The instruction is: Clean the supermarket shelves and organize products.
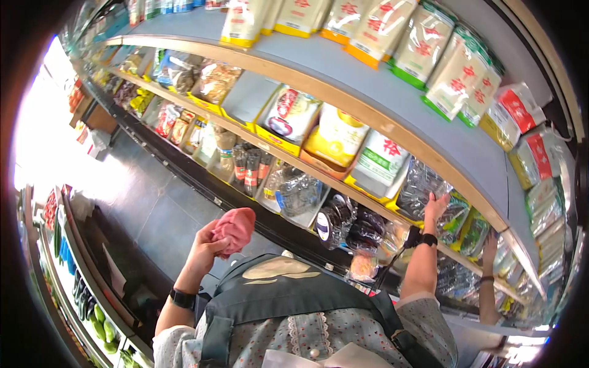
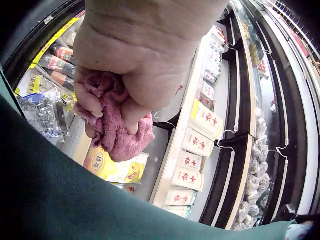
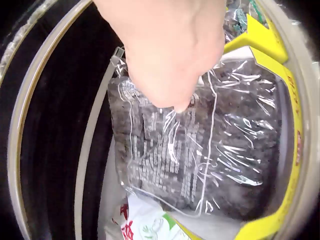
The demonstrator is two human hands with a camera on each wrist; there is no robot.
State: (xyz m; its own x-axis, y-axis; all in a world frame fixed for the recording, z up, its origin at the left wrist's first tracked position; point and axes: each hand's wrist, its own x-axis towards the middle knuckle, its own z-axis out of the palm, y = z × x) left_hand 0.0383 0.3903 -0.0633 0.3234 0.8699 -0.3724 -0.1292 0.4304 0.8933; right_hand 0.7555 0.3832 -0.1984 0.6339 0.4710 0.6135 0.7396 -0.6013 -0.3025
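Note:
My left hand [image 1: 205, 248] grips a crumpled pink cloth [image 1: 235, 233] above the aisle floor, away from the shelves. In the left wrist view, thumb and fingers of the left hand [image 2: 135, 60] pinch the folds of that cloth [image 2: 125, 132]. Out to the right, my right hand [image 1: 434, 211] is at a clear plastic bag of dark goods [image 1: 420, 187] on the middle shelf. The right wrist view shows the right hand [image 3: 167, 60] at the top of the bag [image 3: 165, 150], which lies in a yellow-edged box [image 3: 296, 130]; its fingertips are mostly hidden behind the hand.
White packets [image 1: 374, 27] stand on the upper shelf [image 1: 343, 73]. Green-and-white [image 1: 378, 161] and yellow bags [image 1: 336, 138] lie left of the dark bag. Bagged goods [image 1: 334, 218] fill the lower shelf. Another person's arm [image 1: 489, 288] reaches in at the right. Vegetables [image 1: 101, 325] lie at the lower left.

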